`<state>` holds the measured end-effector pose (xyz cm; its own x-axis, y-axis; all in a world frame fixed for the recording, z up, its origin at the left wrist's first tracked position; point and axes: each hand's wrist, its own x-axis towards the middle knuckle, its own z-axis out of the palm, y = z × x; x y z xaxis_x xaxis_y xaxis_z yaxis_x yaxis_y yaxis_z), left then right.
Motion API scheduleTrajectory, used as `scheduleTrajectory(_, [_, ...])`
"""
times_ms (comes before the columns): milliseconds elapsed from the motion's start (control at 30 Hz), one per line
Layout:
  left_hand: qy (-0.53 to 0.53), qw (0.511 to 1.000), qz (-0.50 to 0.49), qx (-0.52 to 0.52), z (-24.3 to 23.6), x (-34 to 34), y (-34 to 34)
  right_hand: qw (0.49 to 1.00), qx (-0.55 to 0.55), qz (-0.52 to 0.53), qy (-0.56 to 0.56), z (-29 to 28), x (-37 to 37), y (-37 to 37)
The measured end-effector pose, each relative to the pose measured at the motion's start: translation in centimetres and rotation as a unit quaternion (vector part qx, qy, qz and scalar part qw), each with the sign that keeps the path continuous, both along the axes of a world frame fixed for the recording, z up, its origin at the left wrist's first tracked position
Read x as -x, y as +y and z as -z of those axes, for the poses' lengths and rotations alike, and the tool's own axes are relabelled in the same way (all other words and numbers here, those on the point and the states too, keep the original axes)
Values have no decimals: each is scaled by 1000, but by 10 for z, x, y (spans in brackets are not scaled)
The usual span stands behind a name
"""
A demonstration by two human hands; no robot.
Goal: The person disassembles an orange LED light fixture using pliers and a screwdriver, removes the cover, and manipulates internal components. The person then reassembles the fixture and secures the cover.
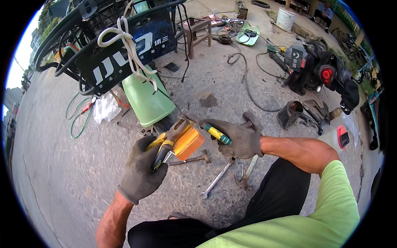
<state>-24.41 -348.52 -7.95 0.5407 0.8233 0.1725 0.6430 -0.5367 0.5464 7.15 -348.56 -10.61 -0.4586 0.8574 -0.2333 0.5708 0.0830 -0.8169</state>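
My left hand (142, 169), in a grey glove, is closed round the yellow-and-black handles of a pair of pliers (178, 129). Right by their jaws is an orange ribbed plastic block (189, 143) that looks like a light lens; whether the jaws grip it I cannot tell. My gloved right hand (239, 139) grips a screwdriver (217, 134) by its yellow-and-teal handle, the shaft toward the pliers' jaws. Just beyond both hands, a pale green mudguard (149, 101) hangs under the vehicle's rear. The screwdriver's tip is hard to make out.
On the concrete below lie a wrench (217, 180), a claw hammer (245, 175) and another hammer (194, 158). White rope (130, 49) dangles from the black vehicle frame. Rightward are a scooter's tail part with red light (326, 75), a boot-like dark object (288, 115) and loose cables (247, 82).
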Motion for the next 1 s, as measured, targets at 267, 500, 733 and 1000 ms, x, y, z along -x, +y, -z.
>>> scheduleTrajectory(267, [-3,1000,0,13,5,5,3,998,55,4,14,-13,9,-5])
scheduleTrajectory(500, [-26,994,56,87,28,10,15,999,45,-9,12,7,6,-5])
scheduleTrajectory(733, [-111,953,97,264,54,25,19,998,45,-37,-21,11,9,-1])
scheduleTrajectory(1000, [-218,782,125,570,48,53,18,991,6,-126,-37,4,10,6])
